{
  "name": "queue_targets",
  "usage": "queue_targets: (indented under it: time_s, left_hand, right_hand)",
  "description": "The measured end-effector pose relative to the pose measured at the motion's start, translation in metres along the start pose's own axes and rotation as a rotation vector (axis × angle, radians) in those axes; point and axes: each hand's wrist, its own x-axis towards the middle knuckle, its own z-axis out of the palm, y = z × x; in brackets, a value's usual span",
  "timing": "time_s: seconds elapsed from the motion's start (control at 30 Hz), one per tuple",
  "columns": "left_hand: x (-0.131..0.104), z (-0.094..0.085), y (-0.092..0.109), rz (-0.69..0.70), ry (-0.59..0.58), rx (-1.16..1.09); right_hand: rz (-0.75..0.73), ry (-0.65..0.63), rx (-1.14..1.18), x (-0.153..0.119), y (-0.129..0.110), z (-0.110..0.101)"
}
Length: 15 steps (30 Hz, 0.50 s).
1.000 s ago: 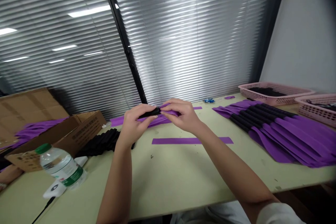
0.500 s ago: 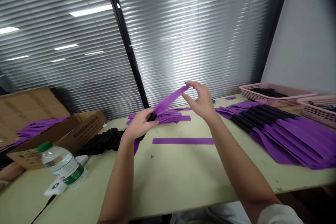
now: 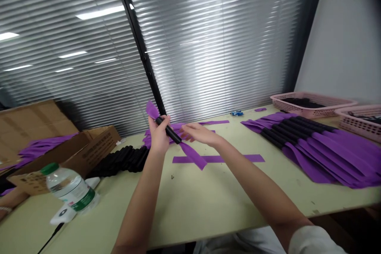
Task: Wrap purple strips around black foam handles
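Note:
My left hand (image 3: pixel 159 139) is closed around a black foam tube (image 3: pixel 172 134), which tilts down to the right. A purple elastic band (image 3: pixel 193 156) runs through the tube, with one end above my left hand and the other hanging from the tube's lower end. My right hand (image 3: pixel 200 133) is just right of the tube, fingers loosely stretched and apart, holding nothing that I can see. Below it a flat purple strip (image 3: pixel 250 158) lies on the table. Behind both hands are loose purple strips (image 3: pixel 218 122), partly hidden.
Black tubes (image 3: pixel 123 160) are heaped at left, near a cardboard box (image 3: pixel 98 143) and a water bottle (image 3: pixel 71 190). Banded tubes (image 3: pixel 324 149) lie in a row at right. Pink baskets (image 3: pixel 330 109) stand beyond. Another person's arm (image 3: pixel 13 199) shows at far left.
My right hand has let go of the band's upper end and moved down and left. My left hand has turned the tube, so its lower end now points right.

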Motion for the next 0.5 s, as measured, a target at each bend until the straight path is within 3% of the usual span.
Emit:
queue_targets:
  time_s: [0.07, 0.17, 0.4, 0.5]
  left_hand:
    - [0.003, -0.003, 0.001, 0.030, 0.123, -0.039]
    - [0.006, -0.006, 0.000, 0.046, 0.234, -0.080]
    - [0.011, -0.011, 0.002, 0.104, 0.256, -0.147]
    - [0.012, -0.012, 0.005, 0.105, 0.215, -0.160]
  right_hand:
    - [-0.005, -0.096, 0.048, 0.004, 0.004, 0.013]
    - [-0.066, -0.100, 0.057, 0.005, 0.008, 0.026]
    - [-0.126, -0.046, 0.001, 0.008, 0.012, 0.040]
    - [-0.191, 0.040, -0.112, 0.008, 0.014, 0.047]
